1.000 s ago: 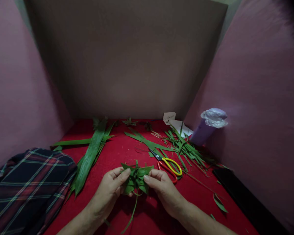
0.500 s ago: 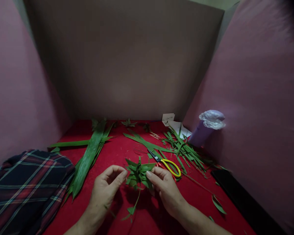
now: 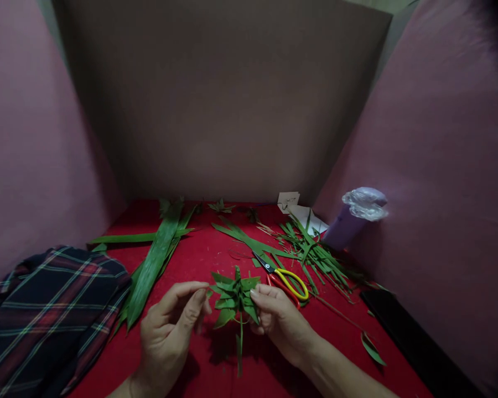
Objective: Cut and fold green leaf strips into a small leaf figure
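Note:
My right hand [image 3: 280, 315] pinches the right side of a small green woven leaf figure [image 3: 236, 298], thumb in front and fingers behind. The figure has pointed leaf tips spread to both sides and a thin stem [image 3: 240, 354] hanging below it. Close to its left tips, my left hand [image 3: 172, 326] has thumb and index finger drawn together in a pinch. A bit of green shows by those fingertips; whether they grip it is unclear. Just behind my right hand lie scissors [image 3: 284, 279] with one yellow and one red handle.
Long green leaves [image 3: 155, 262] lie at the left, beside a plaid cloth [image 3: 58, 309]. Cut leaf strips [image 3: 315, 251] are heaped at the right near white paper [image 3: 309, 218]. A purple, plastic-topped container [image 3: 352, 218] and a black flat object [image 3: 415, 337] stand along the right.
The leaf figure has turned in my right hand, and its stem now hangs straighter down. My left hand has shifted slightly left, its thumb drawn back. The whole view has moved a little.

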The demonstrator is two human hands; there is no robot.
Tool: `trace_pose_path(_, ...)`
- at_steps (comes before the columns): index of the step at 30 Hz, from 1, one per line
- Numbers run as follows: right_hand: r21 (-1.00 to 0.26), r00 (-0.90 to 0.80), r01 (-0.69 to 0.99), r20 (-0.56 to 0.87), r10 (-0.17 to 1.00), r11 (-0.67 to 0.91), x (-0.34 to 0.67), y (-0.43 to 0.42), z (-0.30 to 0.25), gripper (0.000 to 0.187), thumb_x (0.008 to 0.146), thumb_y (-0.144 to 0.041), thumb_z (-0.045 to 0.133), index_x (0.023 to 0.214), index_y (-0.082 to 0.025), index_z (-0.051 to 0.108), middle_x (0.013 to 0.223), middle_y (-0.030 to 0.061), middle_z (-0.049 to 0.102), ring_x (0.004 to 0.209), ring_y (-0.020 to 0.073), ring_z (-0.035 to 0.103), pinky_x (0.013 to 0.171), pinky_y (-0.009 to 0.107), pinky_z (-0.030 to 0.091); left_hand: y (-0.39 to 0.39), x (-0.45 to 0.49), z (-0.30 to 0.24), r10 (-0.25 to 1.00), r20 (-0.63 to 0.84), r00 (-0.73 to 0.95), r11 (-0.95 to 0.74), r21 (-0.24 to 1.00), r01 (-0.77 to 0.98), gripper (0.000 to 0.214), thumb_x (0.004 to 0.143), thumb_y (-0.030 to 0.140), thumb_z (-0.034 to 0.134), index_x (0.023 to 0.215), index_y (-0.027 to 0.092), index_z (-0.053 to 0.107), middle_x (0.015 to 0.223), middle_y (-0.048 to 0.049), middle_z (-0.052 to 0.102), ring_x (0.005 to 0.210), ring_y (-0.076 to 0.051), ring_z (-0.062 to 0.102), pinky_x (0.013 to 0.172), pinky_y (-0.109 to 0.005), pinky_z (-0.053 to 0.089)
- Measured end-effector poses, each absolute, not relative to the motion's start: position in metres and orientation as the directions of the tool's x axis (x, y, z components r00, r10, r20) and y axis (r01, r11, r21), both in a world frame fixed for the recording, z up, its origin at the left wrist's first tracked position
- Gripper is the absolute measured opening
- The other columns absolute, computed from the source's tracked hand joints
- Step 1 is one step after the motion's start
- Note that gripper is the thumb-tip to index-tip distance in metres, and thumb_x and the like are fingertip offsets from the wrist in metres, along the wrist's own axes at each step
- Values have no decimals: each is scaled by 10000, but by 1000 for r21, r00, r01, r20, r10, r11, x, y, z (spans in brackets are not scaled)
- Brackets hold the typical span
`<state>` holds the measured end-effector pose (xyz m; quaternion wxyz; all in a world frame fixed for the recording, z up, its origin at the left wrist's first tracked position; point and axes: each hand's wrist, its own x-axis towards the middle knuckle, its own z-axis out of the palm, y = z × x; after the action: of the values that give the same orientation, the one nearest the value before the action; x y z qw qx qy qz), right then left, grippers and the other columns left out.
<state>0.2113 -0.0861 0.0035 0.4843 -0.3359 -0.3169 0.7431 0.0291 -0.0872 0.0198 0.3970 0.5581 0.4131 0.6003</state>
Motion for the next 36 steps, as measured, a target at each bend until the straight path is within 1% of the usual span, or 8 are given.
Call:
trace_pose_path(3, -769, -340, -525, -203, 918, -365, 212, -86, 3, 190, 787, -256, 576, 661, -133, 503, 548, -28, 468, 467, 61, 390, 426, 175, 271, -90, 24, 21, 913, 402, -73, -402, 915, 21, 109, 792, 216, 556, 887, 218, 609, 581, 47, 603, 443, -71, 504, 428, -162, 402)
trace_pose_path(7, -759, -344, -528, -219, 913, -381, 212, -86, 2, 169, 790, -259, 576, 696, -132, 515, 583, -15, 501, 489, 67, 428, 433, 174, 269, -90, 24, 20, 915, 401, -41, -399, 915, 57, 102, 793, 208, 551, 861, 213, 627, 545, 50, 591, 426, -71, 492, 411, -156, 394)
trace_pose_path(10, -771, -338, -521, -207, 918, -366, 212, -86, 2, 187, 793, -270, 571, 681, -134, 509, 573, -18, 500, 475, 63, 409, 433, 176, 271, -88, 25, 21, 917, 399, -19, -396, 915, 80, 100, 787, 222, 555, 841, 202, 637, 533, 42, 591, 419, -76, 491, 403, -160, 392)
trace_pose_path(18, -854, -262, -443, -167, 951, -272, 208, -90, 5, 264, 782, -301, 600, 612, -153, 463, 499, -55, 440, 421, 53, 332, 424, 186, 260, -85, 29, 20, 941, 337, 35, -339, 934, 117, 95, 765, 226, 576, 815, 182, 645, 533, 37, 579, 412, -77, 490, 389, -160, 383)
trace_pose_path(22, -891, -254, -397, -125, 959, -221, 208, -92, 3, 273, 788, -313, 595, 608, -153, 465, 506, -58, 421, 438, 55, 318, 432, 189, 250, -83, 31, 19, 914, 387, 122, -405, 888, 220, 146, 761, 205, 579, 881, 190, 660, 708, -11, 690, 583, -126, 623, 528, -183, 478)
trace_pose_path(25, -926, -220, -338, -95, 971, -168, 208, -92, 1, 267, 787, -337, 593, 628, -149, 489, 526, -51, 441, 450, 57, 319, 436, 189, 246, -81, 31, 16, 898, 401, 182, -439, 848, 296, 168, 771, 203, 568, 909, 187, 663, 781, -30, 713, 662, -146, 654, 607, -203, 503)
trace_pose_path(31, -966, -112, -246, -50, 992, -76, 204, -93, 2, 281, 745, -376, 625, 622, -156, 500, 551, -48, 445, 486, 69, 341, 450, 191, 269, -82, 31, 12, 879, 406, 249, -473, 806, 356, 188, 773, 225, 580, 945, 191, 649, 761, -21, 714, 606, -127, 644, 569, -200, 496)
trace_pose_path(36, -991, -73, -123, 62, 995, 53, 202, -96, -1, 237, 780, -357, 584, 659, -163, 524, 566, -55, 414, 512, 81, 357, 486, 202, 303, -82, 32, 9, 863, 464, 201, -505, 760, 409, 157, 727, 242, 634, 861, 170, 673, 708, -34, 709, 564, -134, 631, 540, -210, 486)
